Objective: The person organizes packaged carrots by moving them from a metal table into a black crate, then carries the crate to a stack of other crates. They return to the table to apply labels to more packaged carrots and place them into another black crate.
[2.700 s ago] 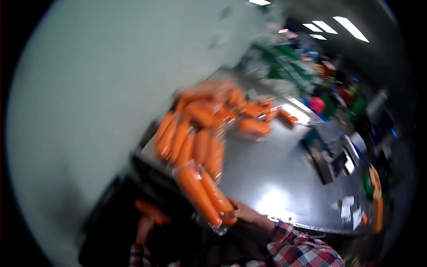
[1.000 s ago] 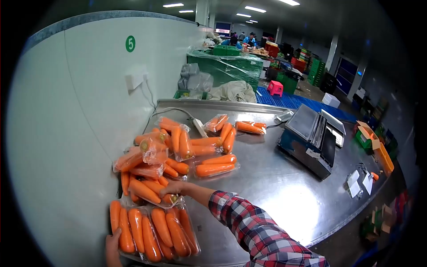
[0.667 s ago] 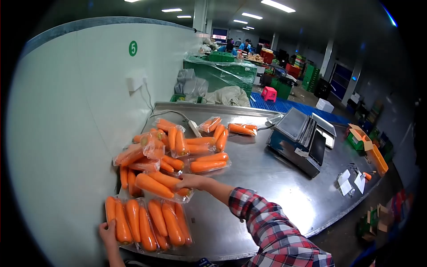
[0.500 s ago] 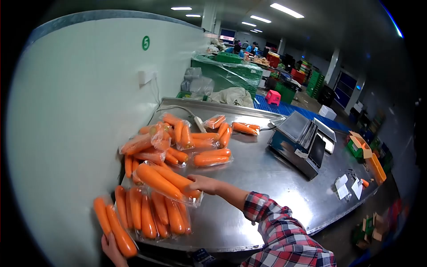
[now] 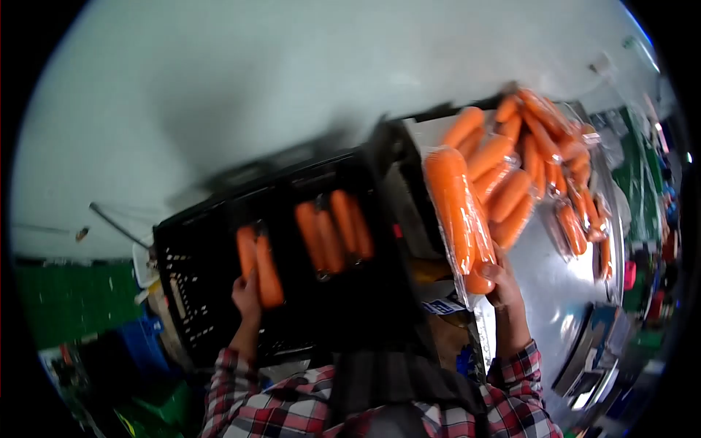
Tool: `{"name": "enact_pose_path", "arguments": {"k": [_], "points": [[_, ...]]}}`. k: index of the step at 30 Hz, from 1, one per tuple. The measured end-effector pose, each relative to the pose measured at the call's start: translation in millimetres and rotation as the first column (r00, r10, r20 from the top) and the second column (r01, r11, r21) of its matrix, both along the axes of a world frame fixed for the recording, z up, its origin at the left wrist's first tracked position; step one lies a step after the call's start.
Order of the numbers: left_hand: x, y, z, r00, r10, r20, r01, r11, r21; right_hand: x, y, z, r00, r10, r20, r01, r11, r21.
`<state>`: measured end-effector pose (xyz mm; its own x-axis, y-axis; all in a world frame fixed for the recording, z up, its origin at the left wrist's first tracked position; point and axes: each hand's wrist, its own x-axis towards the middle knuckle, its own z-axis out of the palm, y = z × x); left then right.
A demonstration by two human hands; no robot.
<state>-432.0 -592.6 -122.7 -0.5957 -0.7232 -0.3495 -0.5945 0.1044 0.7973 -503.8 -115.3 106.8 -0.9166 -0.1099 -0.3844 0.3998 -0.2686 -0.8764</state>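
Carrot bag (image 5: pixel 451 212) extends fwd of R hand (image 5: pixel 504 283) gripping its near end; L hand (image 5: pixel 247 296) touches pack (image 5: pixel 267 271) in crate (image 5: pixel 343 310), grip unclear.

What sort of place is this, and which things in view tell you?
Probably a vegetable packing room: bagged carrots lie heaped on a metal table, and more sit in a black crate beside it.
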Motion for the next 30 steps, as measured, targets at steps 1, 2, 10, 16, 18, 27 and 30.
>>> {"name": "enact_pose_path", "arguments": {"k": [1,2,10,16,18,27,30], "points": [[-7,3,3,1.000,0.008,0.020,-0.006,0.997,-0.073,1,-8,4,1.000,0.012,0.005,-0.012,1.000,-0.015],[-14,11,4,0.999,0.006,0.041,0.000,0.990,-0.139,3,-15,6,1.000,0.014,0.009,-0.014,1.000,-0.024],[-41,60,-43,0.941,-0.289,0.176,0.304,0.950,-0.068,1,-97,-21,0.987,0.142,0.078,-0.148,0.985,0.086],[-52,92,99,0.921,-0.077,-0.382,0.362,0.534,0.764,0,-157,-39,0.946,0.325,-0.009,-0.245,0.730,0.637],[-42,90,114,0.939,-0.008,-0.342,0.331,0.278,0.902,9,-175,-65,0.880,0.476,-0.009,-0.352,0.664,0.660],[-32,-28,1,0.945,0.114,-0.306,0.145,0.692,0.707,-11,14,-42,0.799,-0.427,-0.423,0.593,0.676,0.438],[-29,-63,-41,0.956,-0.067,-0.287,0.224,0.797,0.560,-9,127,-97,0.800,-0.488,-0.349,0.501,0.223,0.836]]}}
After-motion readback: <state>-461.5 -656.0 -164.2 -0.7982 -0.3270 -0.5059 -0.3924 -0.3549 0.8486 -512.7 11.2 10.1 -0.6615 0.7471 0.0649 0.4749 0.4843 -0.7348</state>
